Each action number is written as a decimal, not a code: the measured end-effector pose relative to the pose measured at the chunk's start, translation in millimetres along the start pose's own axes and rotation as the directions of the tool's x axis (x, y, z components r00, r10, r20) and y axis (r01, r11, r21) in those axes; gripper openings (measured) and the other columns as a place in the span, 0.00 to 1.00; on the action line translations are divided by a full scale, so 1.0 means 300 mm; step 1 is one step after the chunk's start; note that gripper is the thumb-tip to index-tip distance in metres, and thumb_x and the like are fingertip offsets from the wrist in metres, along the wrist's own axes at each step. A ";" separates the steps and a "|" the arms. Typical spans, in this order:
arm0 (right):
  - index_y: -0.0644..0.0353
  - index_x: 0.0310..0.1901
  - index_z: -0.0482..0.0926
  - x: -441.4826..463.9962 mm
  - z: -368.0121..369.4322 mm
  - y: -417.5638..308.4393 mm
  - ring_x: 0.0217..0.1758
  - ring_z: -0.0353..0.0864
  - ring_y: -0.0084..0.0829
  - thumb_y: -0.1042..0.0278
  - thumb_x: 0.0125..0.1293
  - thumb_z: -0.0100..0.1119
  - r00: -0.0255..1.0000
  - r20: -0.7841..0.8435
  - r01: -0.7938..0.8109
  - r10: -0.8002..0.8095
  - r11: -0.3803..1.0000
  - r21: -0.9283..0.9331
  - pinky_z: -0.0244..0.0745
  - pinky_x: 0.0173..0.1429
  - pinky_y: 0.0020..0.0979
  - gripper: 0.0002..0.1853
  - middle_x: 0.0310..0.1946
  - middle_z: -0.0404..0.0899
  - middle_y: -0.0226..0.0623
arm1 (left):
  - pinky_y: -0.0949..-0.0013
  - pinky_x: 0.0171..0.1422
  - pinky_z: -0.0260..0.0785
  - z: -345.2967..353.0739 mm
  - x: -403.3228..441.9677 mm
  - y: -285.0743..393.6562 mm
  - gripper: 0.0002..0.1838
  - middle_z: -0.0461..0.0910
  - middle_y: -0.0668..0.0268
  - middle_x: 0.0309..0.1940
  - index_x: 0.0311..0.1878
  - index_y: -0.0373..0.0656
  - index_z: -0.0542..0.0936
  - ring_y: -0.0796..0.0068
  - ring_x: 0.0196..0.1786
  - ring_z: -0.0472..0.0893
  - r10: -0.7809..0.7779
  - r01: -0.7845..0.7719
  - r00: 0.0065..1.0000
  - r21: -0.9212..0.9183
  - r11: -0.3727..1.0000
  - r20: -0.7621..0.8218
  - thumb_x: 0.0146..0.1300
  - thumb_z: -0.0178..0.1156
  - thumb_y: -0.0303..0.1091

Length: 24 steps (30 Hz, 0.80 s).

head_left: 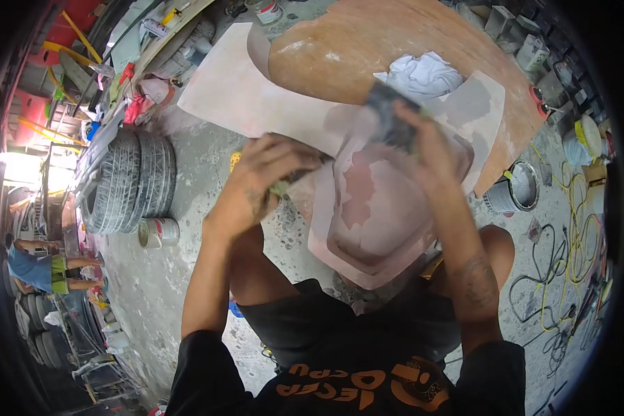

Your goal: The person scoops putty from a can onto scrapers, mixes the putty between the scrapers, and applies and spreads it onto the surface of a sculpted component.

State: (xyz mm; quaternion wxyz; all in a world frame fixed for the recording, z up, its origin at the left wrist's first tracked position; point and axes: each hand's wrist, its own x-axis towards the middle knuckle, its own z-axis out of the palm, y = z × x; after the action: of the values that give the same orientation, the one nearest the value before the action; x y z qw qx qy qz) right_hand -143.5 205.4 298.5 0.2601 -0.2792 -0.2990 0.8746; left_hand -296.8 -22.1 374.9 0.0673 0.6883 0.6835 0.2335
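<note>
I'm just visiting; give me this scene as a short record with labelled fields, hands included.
Panel: pale, curved, with a reddish patch
Right hand: blurred, holding a dark sheet over the panel
Left hand: curled near the panel's edge; grip unclear
Cloth: white, crumpled, on a brown board
Floor: two tires at left, an open can at right

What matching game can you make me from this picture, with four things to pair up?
Things:
1. cloth
2. tyres
3. shirt
4. dark pad

Clues:
A. black with orange-brown letters
B. in the person's right hand
C. white and bunched up
D. side by side toward the picture's left

Right pairs: 1-C, 2-D, 3-A, 4-B.
</note>
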 end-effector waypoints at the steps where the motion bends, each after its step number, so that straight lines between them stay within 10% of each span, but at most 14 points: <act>1: 0.63 0.56 0.77 0.007 -0.030 -0.050 0.46 0.86 0.30 0.66 0.67 0.66 0.998 -0.042 0.043 -0.042 0.999 0.016 0.84 0.51 0.36 0.19 0.47 0.85 0.37 | 0.56 0.66 0.63 -0.004 0.012 -0.046 0.33 0.79 0.62 0.57 0.54 0.43 0.80 0.55 0.60 0.74 -0.018 0.018 1.000 -0.005 1.000 0.016 0.38 0.52 0.15; 24: 0.63 0.61 0.78 0.003 -0.097 -0.240 0.50 0.87 0.29 0.66 0.71 0.60 0.959 -0.224 0.185 -0.175 0.982 0.025 0.86 0.52 0.30 0.20 0.53 0.84 0.37 | 0.56 0.68 0.59 0.197 0.200 -0.325 0.37 0.72 0.65 0.64 0.62 0.48 0.75 0.56 0.66 0.68 -0.157 0.117 0.971 0.217 0.969 0.182 0.43 0.62 0.14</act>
State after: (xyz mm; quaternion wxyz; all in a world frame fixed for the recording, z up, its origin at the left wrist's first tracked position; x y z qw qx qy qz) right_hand -104.8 266.2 326.9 0.3763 -0.3402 -0.2725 0.8176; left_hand -363.5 55.0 296.4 0.0799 0.6622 0.7399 0.0872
